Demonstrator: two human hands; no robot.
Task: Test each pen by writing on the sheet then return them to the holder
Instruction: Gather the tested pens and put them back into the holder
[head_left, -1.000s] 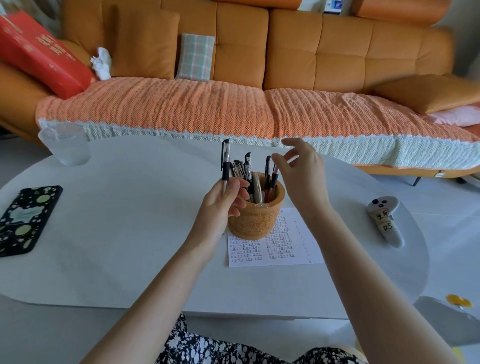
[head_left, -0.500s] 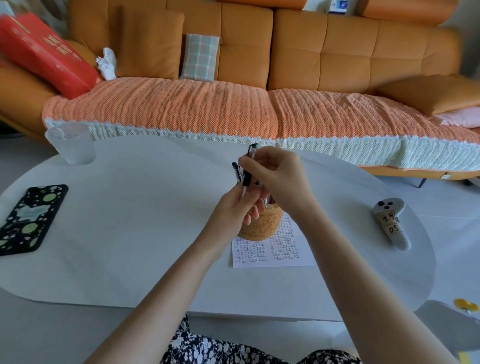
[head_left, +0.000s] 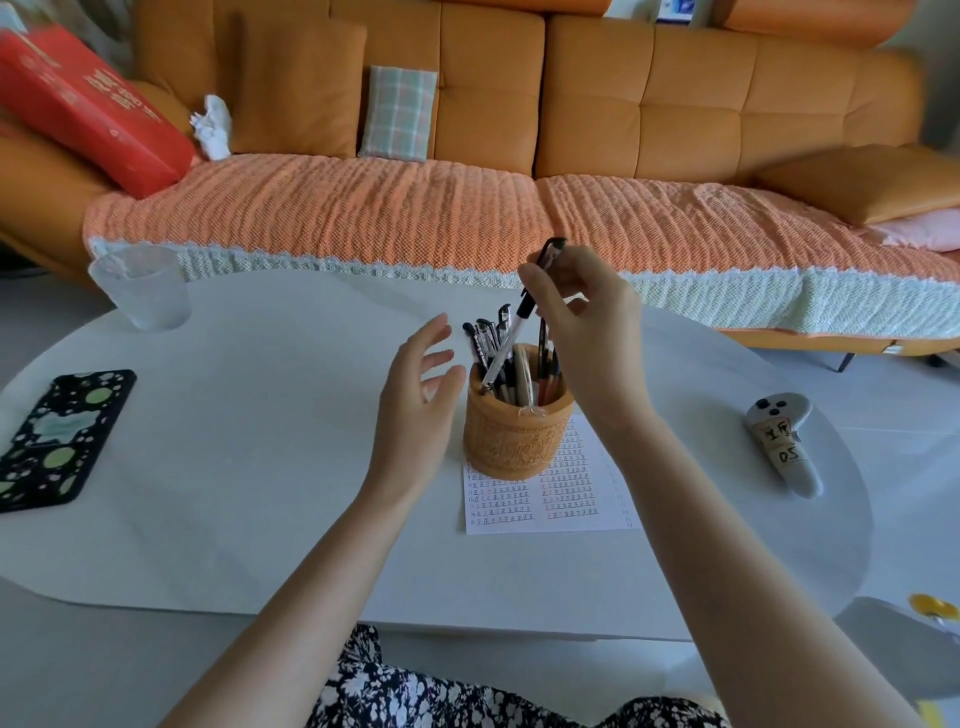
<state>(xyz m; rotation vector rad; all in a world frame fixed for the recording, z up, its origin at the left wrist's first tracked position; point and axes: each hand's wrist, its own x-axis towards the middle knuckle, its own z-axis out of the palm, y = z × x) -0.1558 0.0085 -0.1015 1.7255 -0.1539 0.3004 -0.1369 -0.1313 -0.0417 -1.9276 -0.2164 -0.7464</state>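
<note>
Pen (head_left: 511, 338) has passed from left hand (head_left: 415, 410), now open beside the holder (head_left: 514, 447), to right hand (head_left: 587, 322), which pinches it tilted, tip at the holder's mouth; writing test apparently pending.

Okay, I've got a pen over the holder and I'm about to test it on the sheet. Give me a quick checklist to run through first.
1. Grip: the right hand pinches the pen near its top. Ok.
2. Pen out of the holder: its lower end overlaps the rim among the other pens. Cannot tell.
3. Cap off: the lower end is too small to read. Cannot tell.
4. Sheet free for writing: the holder stands on its far part. Not ok.
5. Left hand free to steady things: open beside the holder, holding nothing. Ok.
</note>
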